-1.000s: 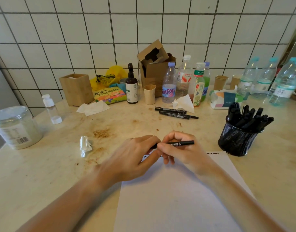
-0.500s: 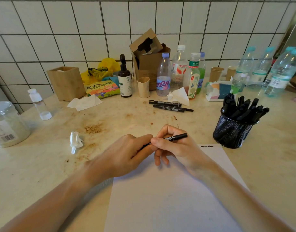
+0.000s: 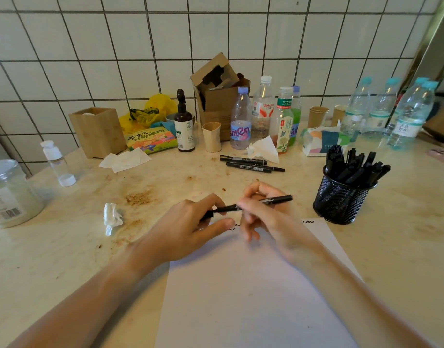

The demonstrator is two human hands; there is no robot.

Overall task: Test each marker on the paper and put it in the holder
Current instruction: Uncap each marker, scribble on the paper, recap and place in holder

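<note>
Black marker (image 3: 246,205) — held level above the near edge of the paper (image 3: 253,292), long axis running left to right and tilted slightly up toward the right. Right hand (image 3: 268,217) pinches the barrel near its middle; left hand (image 3: 188,229) grips the left end with curled fingers, most likely the cap. Whether the cap is coming off or going on cannot be told.

Holder (image 3: 341,197) — black mesh cup, well to the right of the marker and beyond the paper's far right corner, crowded with black markers. The right hand is the nearer one for a drop into it.

Loose markers (image 3: 251,164) — two, lying side by side on the table (image 3: 65,259) beyond the hands, axes also left to right.

Paper marks — short black squiggles at the far edge, one between the hands, one near the holder.

Legible writing — "Wahaha" on a clear bottle (image 3: 262,109); "东方" on a green-labelled bottle (image 3: 283,119); "TISS" on a tissue pack (image 3: 324,141); other labels too small.
</note>
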